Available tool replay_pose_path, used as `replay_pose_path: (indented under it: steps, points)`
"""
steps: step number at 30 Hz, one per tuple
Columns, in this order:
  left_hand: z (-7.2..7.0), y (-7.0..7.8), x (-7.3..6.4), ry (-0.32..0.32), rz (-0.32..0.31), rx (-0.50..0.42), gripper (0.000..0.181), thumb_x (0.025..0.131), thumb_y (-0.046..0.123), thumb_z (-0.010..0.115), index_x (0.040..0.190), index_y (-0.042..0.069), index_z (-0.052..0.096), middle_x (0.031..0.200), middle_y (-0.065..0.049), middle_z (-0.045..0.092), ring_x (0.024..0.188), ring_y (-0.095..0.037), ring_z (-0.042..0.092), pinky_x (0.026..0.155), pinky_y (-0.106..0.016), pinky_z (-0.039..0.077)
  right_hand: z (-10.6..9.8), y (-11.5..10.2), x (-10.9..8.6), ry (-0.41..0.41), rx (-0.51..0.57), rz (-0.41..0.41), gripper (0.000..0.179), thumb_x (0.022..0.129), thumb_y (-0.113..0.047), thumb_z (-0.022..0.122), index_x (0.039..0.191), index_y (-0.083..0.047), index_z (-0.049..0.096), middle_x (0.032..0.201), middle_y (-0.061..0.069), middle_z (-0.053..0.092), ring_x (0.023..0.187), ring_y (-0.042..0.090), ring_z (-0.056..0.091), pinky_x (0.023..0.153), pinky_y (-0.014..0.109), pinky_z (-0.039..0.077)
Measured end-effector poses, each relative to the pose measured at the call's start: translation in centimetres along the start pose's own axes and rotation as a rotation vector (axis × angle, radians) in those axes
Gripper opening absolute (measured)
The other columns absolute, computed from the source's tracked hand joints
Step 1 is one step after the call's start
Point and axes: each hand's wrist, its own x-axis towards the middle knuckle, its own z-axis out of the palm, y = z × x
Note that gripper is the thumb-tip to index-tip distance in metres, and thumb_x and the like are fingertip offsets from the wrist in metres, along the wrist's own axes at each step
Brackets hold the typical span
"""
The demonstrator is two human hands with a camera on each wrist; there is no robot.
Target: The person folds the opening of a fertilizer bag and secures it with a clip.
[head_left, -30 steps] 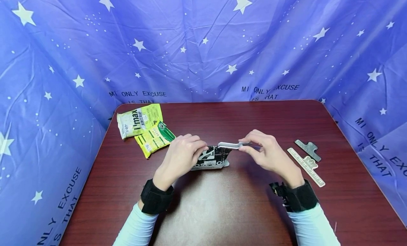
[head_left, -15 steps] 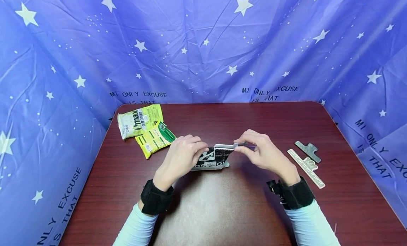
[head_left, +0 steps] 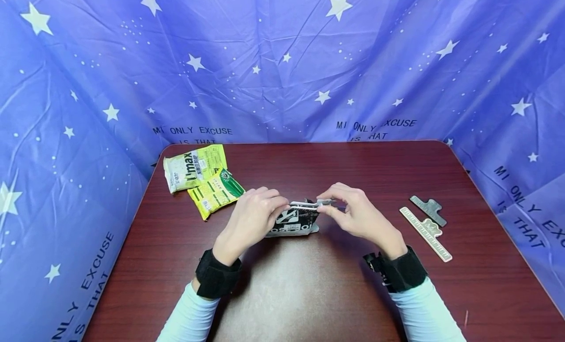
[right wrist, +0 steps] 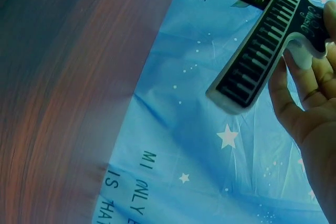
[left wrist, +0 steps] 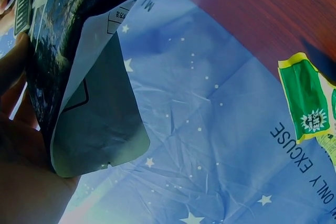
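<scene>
Pinching piano-key clip (right wrist: pixel 262 45) between right hand (head_left: pixel 359 217) fingertips; left hand (head_left: pixel 251 217) fingers clamped on black packet (head_left: pixel 305 219), mid-table (head_left: pixel 282 283). "Umax" reads on yellow-white packet (head_left: pixel 194 169), "MI ONLY EXCUSE" on curtain (head_left: pixel 282 96). Versus a second ago, clip slid further left along black packet's top.

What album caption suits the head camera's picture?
Over a reddish table, the left hand holds a black bag while the right hand pinches a clip at its top edge.

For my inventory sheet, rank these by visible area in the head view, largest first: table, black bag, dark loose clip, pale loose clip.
1. Table
2. Black bag, partly covered by the left hand
3. Pale loose clip
4. Dark loose clip
</scene>
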Motion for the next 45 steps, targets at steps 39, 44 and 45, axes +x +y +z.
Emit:
replay_pose_path:
  steps: [39, 44, 45]
  points:
    - [-1.7, -1.3, -0.3, -0.047, -0.029, -0.048, 0.004, 0.095, 0.015, 0.076, 0.095, 0.013, 0.08, 0.083, 0.003, 0.072, 0.079, -0.018, 0.065, 0.069, -0.04, 0.057, -0.2, -0.6, 0.5, -0.004, -0.059, -0.014, 0.021, 0.085, -0.006, 0.085, 0.104, -0.013, 0.077, 0.095, -0.002, 0.076, 0.084, 0.02, 0.069, 0.058, 0.035, 0.053]
    - [-1.6, -1.1, -0.3, -0.044, -0.023, -0.045, 0.004, 0.095, 0.015, 0.077, 0.094, 0.014, 0.081, 0.082, 0.003, 0.072, 0.078, -0.018, 0.064, 0.069, -0.04, 0.056, 0.4, -1.1, 1.0, -0.008, -0.045, -0.031, 0.019, 0.087, -0.006, 0.084, 0.104, -0.011, 0.077, 0.096, 0.001, 0.076, 0.086, 0.017, 0.069, 0.063, 0.04, 0.057]
    - [-1.7, -1.1, -0.3, -0.046, -0.023, -0.045, 0.004, 0.095, 0.015, 0.077, 0.094, 0.014, 0.081, 0.082, 0.004, 0.071, 0.078, -0.018, 0.064, 0.069, -0.04, 0.056, 0.5, -1.1, 1.0, -0.009, -0.044, -0.033, 0.019, 0.087, -0.006, 0.084, 0.104, -0.011, 0.077, 0.096, 0.001, 0.077, 0.086, 0.016, 0.069, 0.064, 0.042, 0.058]
